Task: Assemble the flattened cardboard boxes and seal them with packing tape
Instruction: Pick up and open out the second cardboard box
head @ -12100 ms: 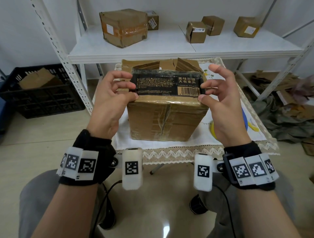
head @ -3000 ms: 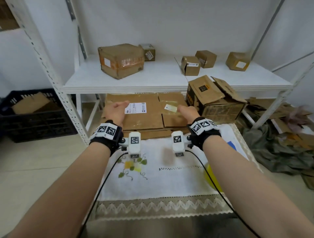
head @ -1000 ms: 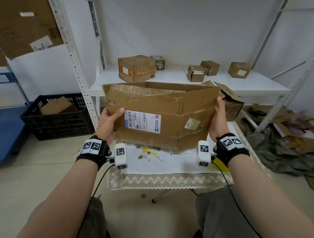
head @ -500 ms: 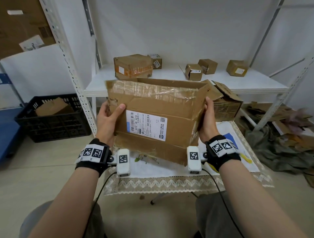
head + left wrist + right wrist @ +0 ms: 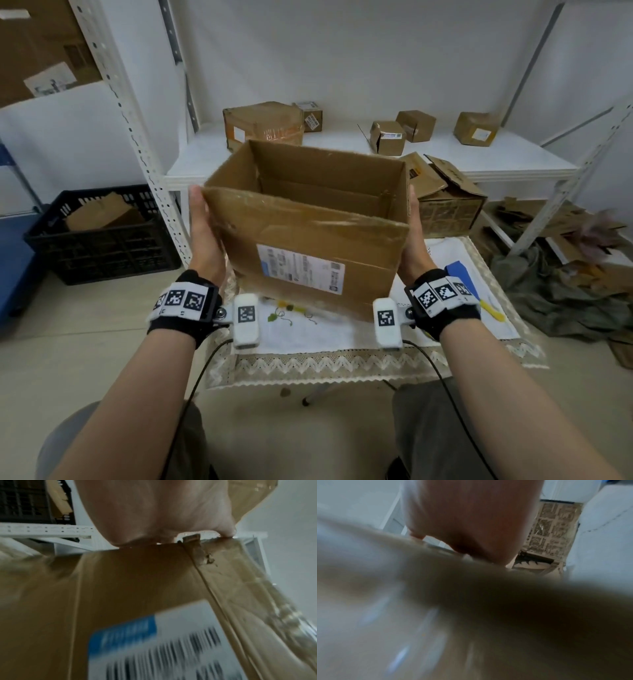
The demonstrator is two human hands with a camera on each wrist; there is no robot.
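Now squared open, our cardboard box (image 5: 308, 236) tilts above the table (image 5: 342, 356); left hand (image 5: 205, 236) and right hand (image 5: 412, 246) grasp its sides.

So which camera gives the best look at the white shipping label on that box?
The head view: the whole label shows on the near side of the box. The left wrist view catches a blurred, cropped part of it. The right wrist view shows only blurred cardboard, no label.
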